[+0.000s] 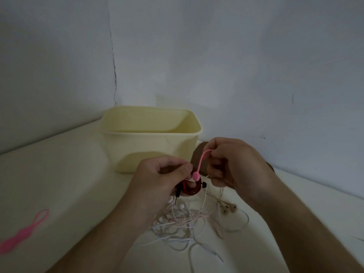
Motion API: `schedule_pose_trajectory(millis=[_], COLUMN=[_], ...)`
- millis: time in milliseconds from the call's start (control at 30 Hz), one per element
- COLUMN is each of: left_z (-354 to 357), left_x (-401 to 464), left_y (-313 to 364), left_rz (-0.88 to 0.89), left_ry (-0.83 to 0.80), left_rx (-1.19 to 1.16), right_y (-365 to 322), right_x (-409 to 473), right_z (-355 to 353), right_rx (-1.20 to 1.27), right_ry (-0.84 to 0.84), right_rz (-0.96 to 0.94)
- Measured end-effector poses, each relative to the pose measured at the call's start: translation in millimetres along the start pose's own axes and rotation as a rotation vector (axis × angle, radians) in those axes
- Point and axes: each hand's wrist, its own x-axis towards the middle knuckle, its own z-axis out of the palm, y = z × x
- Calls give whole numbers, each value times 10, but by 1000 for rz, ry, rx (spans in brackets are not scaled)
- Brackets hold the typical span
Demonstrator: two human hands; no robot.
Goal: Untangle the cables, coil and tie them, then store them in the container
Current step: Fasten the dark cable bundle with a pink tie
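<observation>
Left grip clamps a glossy red coil; right grip pinches its rubbery pink tie.

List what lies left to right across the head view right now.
Spare pink ties → cream container → left hand holding the red coil → pink tie → right hand → beige earbuds.

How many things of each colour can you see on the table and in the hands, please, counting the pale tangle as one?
Pink: 2, the tie pulled by the right hand and the spare ties lying at the left.
Red: 1, the coiled cable in the left hand.
Yellow: 1, the container.
White or pale: 1, the tangle of cables.
Total: 5.
</observation>
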Motion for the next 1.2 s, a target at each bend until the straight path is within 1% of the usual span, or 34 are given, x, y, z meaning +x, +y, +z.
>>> schedule_pose_trajectory(millis=[33, 67, 167, 333, 433, 533, 633, 733, 800, 900, 1067, 1200], left_z=[0, 3, 17, 20, 19, 4, -13, -21, -25, -40, -82, -96], left_x=[-5, -8, -23, -34, -41, -26, -33, -47, -45, -30, 3, -15], left_y=[1, 5, 17, -16, 4, 15, 12, 19, 19, 14, 16, 10], left_rz=[-1, -3, -6, -4, -3, -14, -22, -15, -1, 9, 13, 17], left_ry=[-5, -7, -12, -4, -1, 7, -20, -58, -83, -116, -215, -236], left_rx=[-4, -8, -18, -19, -35, -73, -74, -74, -70, -75, -109, 50], right_y=[2, 12, 80, 143, 150, 179, 214, 232, 213, 194, 156, 140], right_x=[-5, -16, -54, -48, -67, -65, -54, -37, -33, -46, -62, -50], right_z=[-3, -12, -35, -34, 14, 70, 74, 44, 24, -5, -47, -55], right_rx=[-3, -74, -392, -574, -596, -621, -664, -693, -680, -681, -687, -732], right_ry=[-17, -35, -48, -44, -24, 2, -25, -14, -68, -148, -78, -37], right_rz=[-11, -36, -143, -249, -323, -343, -310, -234, -204, -207, -234, -237])
